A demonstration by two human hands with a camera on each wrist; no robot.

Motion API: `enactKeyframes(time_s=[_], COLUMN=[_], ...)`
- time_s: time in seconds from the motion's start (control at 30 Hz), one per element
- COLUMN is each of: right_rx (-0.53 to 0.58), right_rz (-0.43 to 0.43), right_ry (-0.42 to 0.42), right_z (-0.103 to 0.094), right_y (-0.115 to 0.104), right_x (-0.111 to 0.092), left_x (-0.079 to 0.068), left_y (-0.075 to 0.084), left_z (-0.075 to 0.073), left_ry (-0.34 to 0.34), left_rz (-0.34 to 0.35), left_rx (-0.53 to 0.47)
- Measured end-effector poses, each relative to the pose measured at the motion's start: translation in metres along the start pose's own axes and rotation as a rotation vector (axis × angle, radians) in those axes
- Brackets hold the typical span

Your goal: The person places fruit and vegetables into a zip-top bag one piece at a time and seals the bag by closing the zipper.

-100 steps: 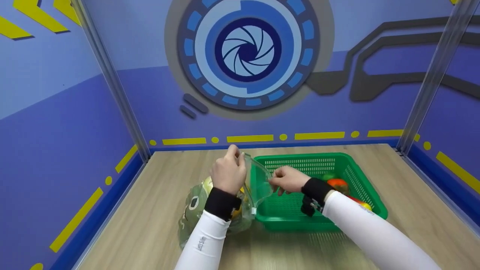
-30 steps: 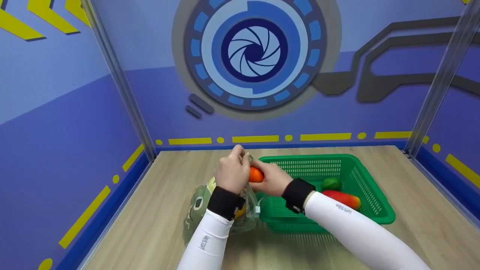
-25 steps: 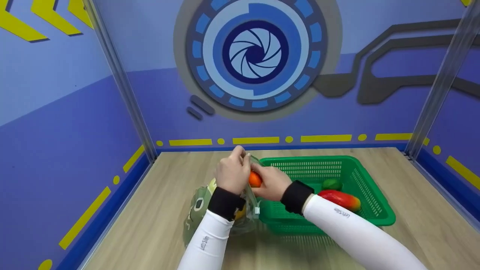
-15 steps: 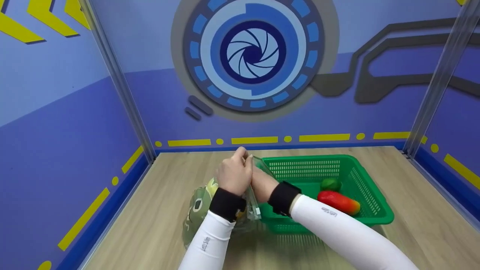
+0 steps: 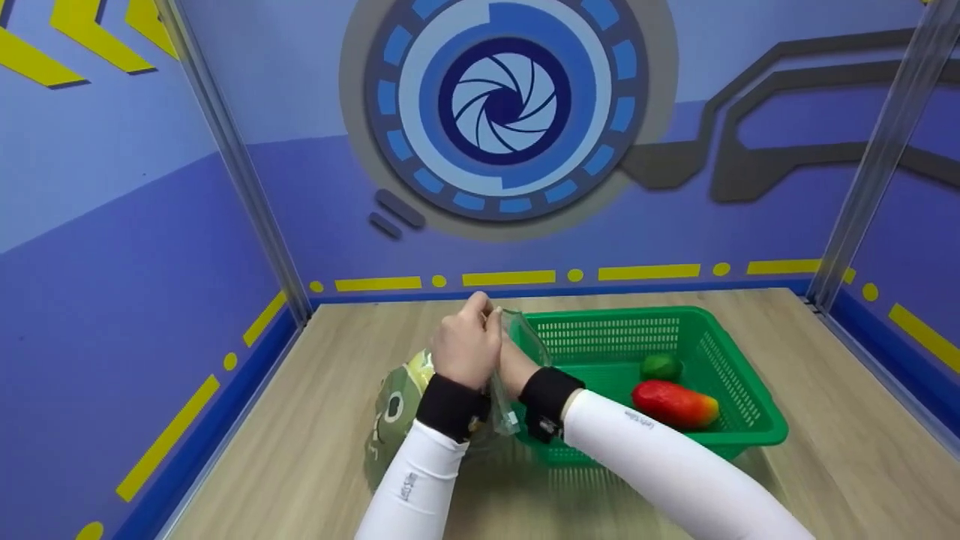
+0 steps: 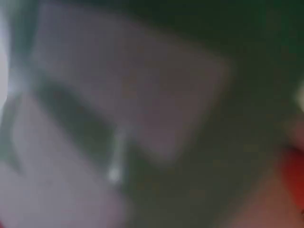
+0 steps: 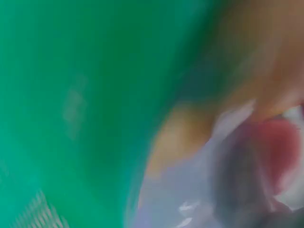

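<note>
In the head view my left hand pinches the top edge of a clear zip bag with a green cartoon print. The bag bulges with contents on the table. My right hand reaches into its mouth from the right, and its fingers are hidden behind the left hand and the plastic. In the right wrist view a blurred red round thing shows beside the plastic. The left wrist view is mostly blur. A red-yellow mango and a green fruit lie in the green basket.
The basket stands right of the bag, under my right forearm. A wooden table carries both. Blue printed panels enclose it at the back and sides, with metal posts at the corners.
My right hand took an orange-red round fruit from the basket and carried it left into the bag's mouth, where it is now out of sight. My left hand keeps its hold on the bag.
</note>
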State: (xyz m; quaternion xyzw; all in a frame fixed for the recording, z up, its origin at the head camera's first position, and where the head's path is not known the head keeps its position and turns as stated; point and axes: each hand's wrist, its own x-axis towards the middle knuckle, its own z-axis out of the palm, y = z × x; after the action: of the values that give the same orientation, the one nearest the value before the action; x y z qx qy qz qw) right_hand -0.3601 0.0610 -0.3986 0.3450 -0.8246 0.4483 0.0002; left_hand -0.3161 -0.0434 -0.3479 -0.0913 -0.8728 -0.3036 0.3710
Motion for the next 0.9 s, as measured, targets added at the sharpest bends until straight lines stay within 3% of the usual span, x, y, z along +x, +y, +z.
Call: enactKeyframes(time_s=[0.07, 0.23, 0.33, 0.43, 0.57, 0.67, 0.9], right_rx=[-0.081, -0.485, -0.567, -0.520, -0.382, -0.271, -0.138], right_rz=[-0.020, -0.039, -0.046, -0.016, 0.113, 0.164, 0.234], right_ry=[-0.032, -0.045, -0.076, -0.125, -0.165, -0.179, -0.184], right_z=[-0.004, -0.011, -0.012, -0.016, -0.023, -0.031, -0.071], right_y=[-0.002, -0.002, 0.000, 0.000, -0.007, -0.009, -0.006], right_x=[-0.001, -0.003, -0.004, -0.005, -0.008, -0.012, -0.025], left_x=[0.000, 0.000, 0.000, -0.001, -0.001, -0.002, -0.001], left_y=[-0.001, -0.002, -0.003, -0.004, -0.006, -0.007, -0.006], left_z=[-0.001, 0.002, 0.005, 0.006, 0.005, 0.004, 0.003], left_ry=[0.007, -0.001, -0.004, -0.005, -0.013, -0.018, -0.029], left_rz=[0.000, -0.005, -0.010, -0.014, -0.035, -0.048, -0.055], left_rx=[0.000, -0.007, -0.013, -0.018, -0.024, -0.024, -0.008])
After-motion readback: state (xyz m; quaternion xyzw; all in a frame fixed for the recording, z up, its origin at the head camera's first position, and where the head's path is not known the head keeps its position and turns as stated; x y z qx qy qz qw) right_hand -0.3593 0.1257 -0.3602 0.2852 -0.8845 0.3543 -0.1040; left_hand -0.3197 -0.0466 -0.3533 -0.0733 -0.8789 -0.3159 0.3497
